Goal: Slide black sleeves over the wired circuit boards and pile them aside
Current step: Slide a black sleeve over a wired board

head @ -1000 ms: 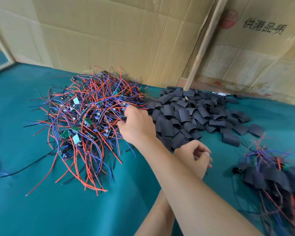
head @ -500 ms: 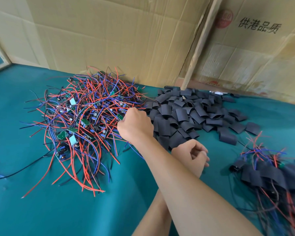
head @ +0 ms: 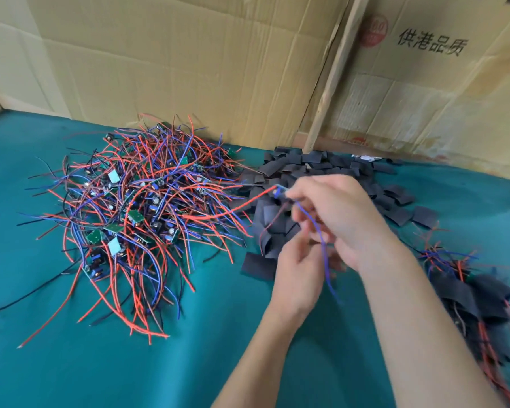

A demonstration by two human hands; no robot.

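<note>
Teal cloth table [head: 71, 363] holds three heaps: a big tangle of unsleeved red-and-blue wired circuit boards [head: 136, 219], dozens of loose flat black sleeves [head: 330, 169], and a smaller finished pile [head: 471, 293]. Loads left. Right hand [head: 336, 213] pinches one board's wires; left hand [head: 298, 272] looks curled, holding a sleeve maybe, too blurry.

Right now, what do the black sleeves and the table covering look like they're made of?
Black sleeves: thin, matte, flattened tubing, probably plastic heat-shrink; they curl and crease softly. Table covering: teal cloth, seemingly felt-like; dull, without glare, faintly rippled.
</note>
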